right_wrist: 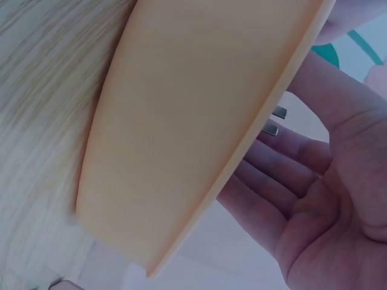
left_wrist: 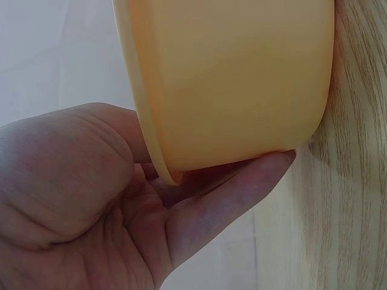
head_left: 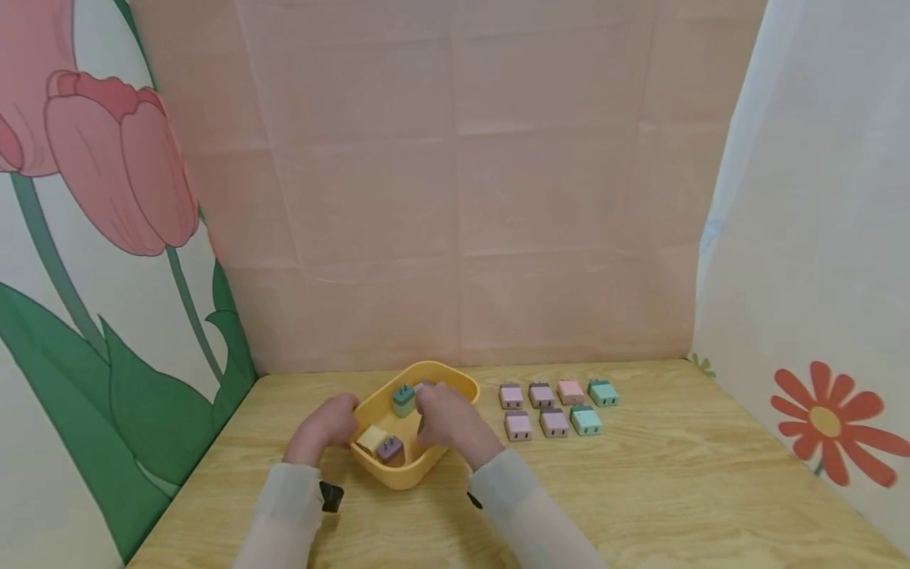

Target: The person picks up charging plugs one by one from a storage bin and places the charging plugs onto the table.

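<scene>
My left hand grips the left rim of a yellow plastic basin; in the left wrist view its fingers lie against the outer wall. My right hand reaches over the right rim, thumb and fingers down inside. Between them, in the right wrist view, two metal prongs of a charger plug show above the rim; its body is hidden by the wall. Other charger plugs lie in the basin: a green one, a cream one, a purple one, and a lilac one partly behind my right hand.
Right of the basin, several charger plugs stand in two rows on the wooden table: lilac ones, a pink one and mint ones. A pink sheet hangs behind, with flower-patterned sheets at both sides.
</scene>
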Tool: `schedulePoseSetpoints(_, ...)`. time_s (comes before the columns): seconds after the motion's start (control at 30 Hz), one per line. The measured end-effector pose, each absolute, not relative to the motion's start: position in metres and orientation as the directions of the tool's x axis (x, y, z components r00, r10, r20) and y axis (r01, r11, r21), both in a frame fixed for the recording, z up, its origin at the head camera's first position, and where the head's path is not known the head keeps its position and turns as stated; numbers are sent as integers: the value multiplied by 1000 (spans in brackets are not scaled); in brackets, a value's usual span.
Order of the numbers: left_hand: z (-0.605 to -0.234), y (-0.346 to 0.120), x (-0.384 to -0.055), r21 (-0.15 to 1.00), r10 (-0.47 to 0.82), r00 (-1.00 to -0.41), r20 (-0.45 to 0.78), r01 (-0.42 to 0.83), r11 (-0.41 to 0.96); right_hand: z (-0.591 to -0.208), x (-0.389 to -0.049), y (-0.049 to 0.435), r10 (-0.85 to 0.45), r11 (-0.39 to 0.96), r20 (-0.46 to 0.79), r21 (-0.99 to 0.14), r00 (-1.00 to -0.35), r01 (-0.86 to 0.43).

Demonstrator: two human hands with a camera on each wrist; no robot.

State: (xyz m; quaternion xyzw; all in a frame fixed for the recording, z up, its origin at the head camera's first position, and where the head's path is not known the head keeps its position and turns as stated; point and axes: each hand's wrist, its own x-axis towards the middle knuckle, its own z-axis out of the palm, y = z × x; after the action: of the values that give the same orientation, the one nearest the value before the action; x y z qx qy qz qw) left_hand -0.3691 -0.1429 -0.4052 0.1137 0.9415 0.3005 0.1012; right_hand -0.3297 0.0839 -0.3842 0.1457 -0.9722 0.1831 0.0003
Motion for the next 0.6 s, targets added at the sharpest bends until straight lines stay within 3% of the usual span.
schedulePoseSetpoints(0.3,-406,-142,-369,572,279,-954,-114,167,803,-376,-329,86,-274,873,51,-406,-960,-271)
schedulePoseSetpoints(0.6,-405,-142,-368,561,278,-955,-104,175,809,-372,-327,92,-316,849,138,-400,-939,-345)
